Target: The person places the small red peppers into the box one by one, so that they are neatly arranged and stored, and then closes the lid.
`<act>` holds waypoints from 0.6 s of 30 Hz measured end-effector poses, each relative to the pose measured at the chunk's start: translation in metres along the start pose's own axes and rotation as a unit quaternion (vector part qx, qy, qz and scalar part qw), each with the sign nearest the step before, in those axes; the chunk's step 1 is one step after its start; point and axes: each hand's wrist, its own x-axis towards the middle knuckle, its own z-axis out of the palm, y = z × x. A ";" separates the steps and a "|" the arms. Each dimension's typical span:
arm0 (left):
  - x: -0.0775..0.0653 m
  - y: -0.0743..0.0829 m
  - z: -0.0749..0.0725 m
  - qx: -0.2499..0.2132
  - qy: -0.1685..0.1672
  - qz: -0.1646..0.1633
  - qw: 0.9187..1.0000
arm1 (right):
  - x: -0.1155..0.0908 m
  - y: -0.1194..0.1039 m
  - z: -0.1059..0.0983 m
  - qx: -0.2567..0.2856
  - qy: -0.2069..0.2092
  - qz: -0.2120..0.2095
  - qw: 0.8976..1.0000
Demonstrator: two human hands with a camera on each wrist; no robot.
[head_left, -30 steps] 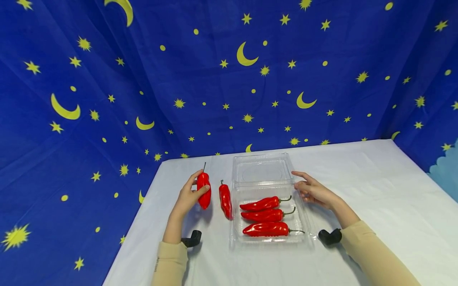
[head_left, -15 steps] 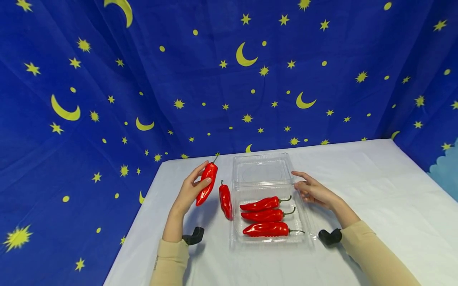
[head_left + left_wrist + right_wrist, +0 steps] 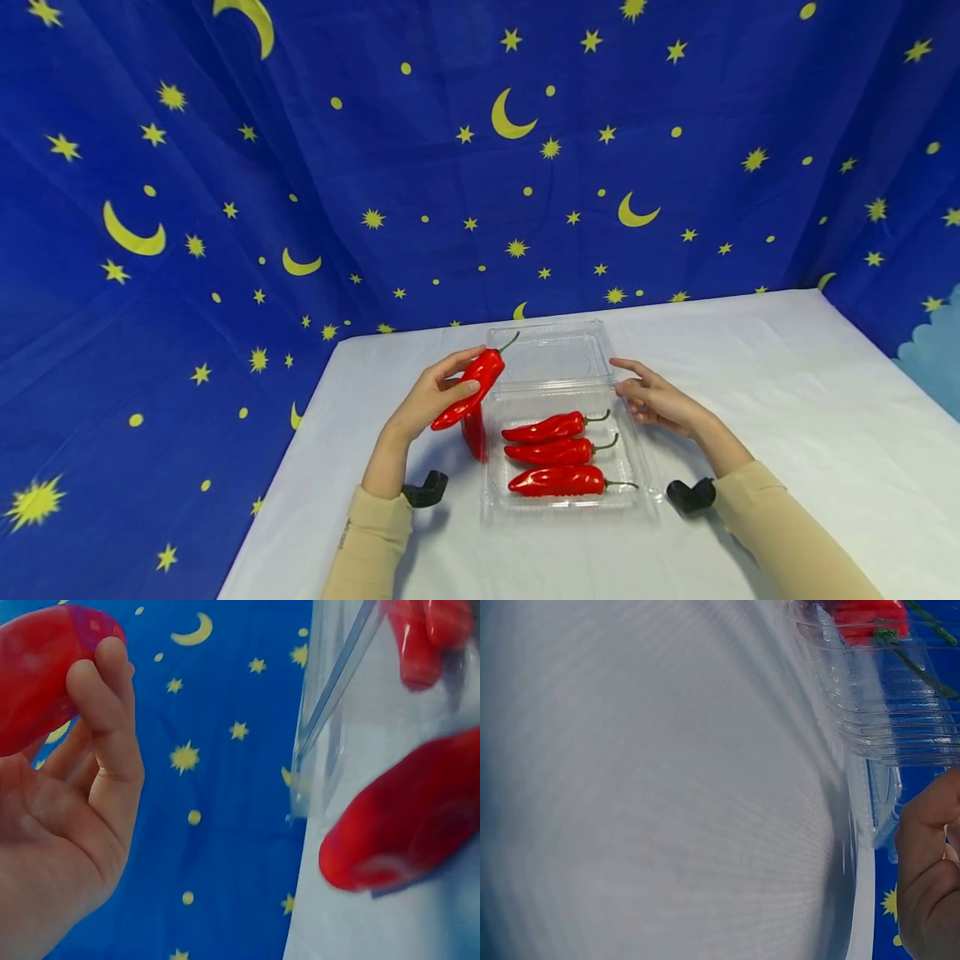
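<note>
My left hand (image 3: 429, 404) holds a long red pepper (image 3: 481, 374) between thumb and fingers, its green stem pointing up and right. The pepper is raised over the left edge of a clear plastic clamshell container (image 3: 491, 492). Behind it, partly covered, another red pepper (image 3: 474, 435) lies on the table against the container's left side. In the container's base, three red peppers (image 3: 557, 481) lie side by side with stems to the right. My right hand (image 3: 663, 404) stays at the container's right edge near the hinge, index finger extended, the other fingers loosely bent.
The container's lid (image 3: 551, 354) lies folded back toward the far side of the white-covered table (image 3: 750, 375). A blue curtain (image 3: 435, 167) with yellow moons and stars hangs behind. Black wrist mounts (image 3: 692, 497) stick out beside both wrists.
My left hand has lifted its pepper and carried it right, toward the container, while the stem end tipped to the right. The right hand and the peppers in the container have kept their places.
</note>
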 end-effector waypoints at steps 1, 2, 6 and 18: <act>0.002 0.000 0.003 0.003 -0.011 0.001 1.000 | 0.000 0.000 0.000 0.001 -0.001 -0.001 1.000; 0.004 0.000 0.006 0.004 -0.022 0.004 1.000 | 0.000 0.000 0.000 0.001 -0.001 -0.002 1.000; 0.012 0.002 0.017 0.014 -0.056 0.006 0.998 | 0.000 0.000 0.000 0.005 -0.002 -0.004 1.000; 0.022 0.011 0.050 0.038 -0.148 -0.009 0.988 | 0.001 0.001 0.000 0.005 0.000 -0.005 1.000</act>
